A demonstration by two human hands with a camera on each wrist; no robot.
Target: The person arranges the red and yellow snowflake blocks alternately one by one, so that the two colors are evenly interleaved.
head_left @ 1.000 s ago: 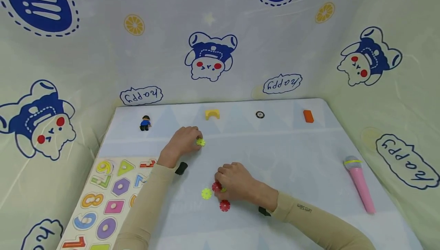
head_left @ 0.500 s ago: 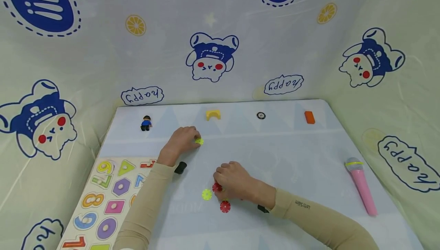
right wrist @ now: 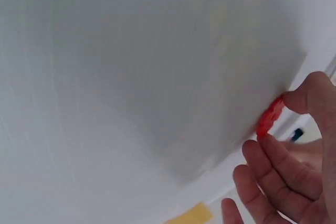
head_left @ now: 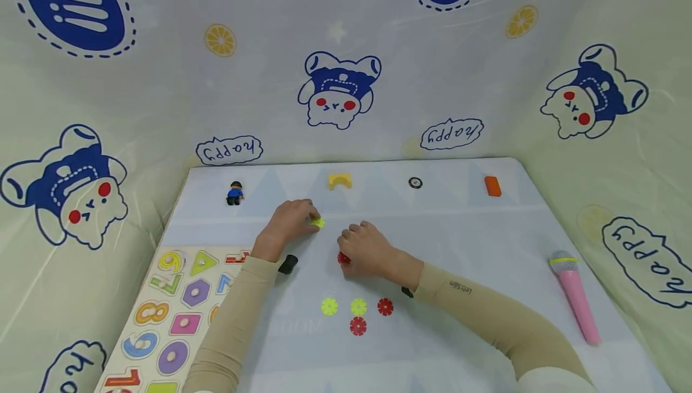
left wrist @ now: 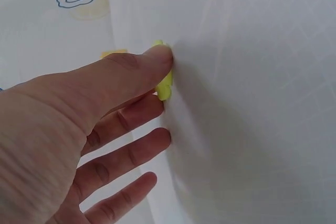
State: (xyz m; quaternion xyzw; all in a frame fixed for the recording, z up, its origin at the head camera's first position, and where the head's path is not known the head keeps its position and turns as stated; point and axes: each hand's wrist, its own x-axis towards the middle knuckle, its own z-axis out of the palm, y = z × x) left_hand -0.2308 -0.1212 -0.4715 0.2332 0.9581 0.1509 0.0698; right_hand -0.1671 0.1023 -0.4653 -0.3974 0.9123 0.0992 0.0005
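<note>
Each grip (head_left: pixel 291 222) (head_left: pixel 369 251) pinches a disc (head_left: pixel 319 223) (head_left: pixel 342 258); backdrop (head_left: pixel 259 95) reads "happy".

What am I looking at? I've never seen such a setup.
No machine here, just a person working barehanded. The wide view is from the head, the closer two from the wrists. The left hand pinches a lime disc, the right hand a red disc. Nearer the person, four more discs lie on the table, two lime, two red. A puzzle board lies at left, a pink microphone at right; toward the far edge are a small figure, a yellow arch, a dark ring and an orange block.
</note>
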